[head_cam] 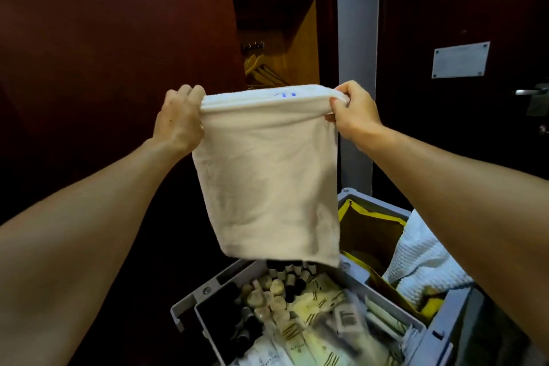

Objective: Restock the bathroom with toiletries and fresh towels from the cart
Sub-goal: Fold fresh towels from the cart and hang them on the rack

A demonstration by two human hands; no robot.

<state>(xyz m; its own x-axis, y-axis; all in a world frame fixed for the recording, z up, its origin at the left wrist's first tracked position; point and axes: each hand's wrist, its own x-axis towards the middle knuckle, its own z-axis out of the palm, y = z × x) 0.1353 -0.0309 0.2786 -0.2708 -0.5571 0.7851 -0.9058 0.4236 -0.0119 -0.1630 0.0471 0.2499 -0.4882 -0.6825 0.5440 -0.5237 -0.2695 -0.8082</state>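
Dark red wood: door point(104, 38) on the left, another dark door point(445, 9) with a metal plate point(460, 60) and handle point(528, 91) on the right.
Between: grey frame point(356, 38), open closet point(276, 24) with hangers point(261, 71).
Cart point(350, 264): grey plastic, below; tray full of small bottles point(285, 279) and paper packets point(315, 339); yellow-edged bag point(371, 235); white ribbed cloth point(421, 261).
Towel point(267, 175): cream, soft, folded, hanging flat above the cart.
Left hand point(178, 122): gripping top left corner.
Right hand point(353, 113): pinching top right corner.
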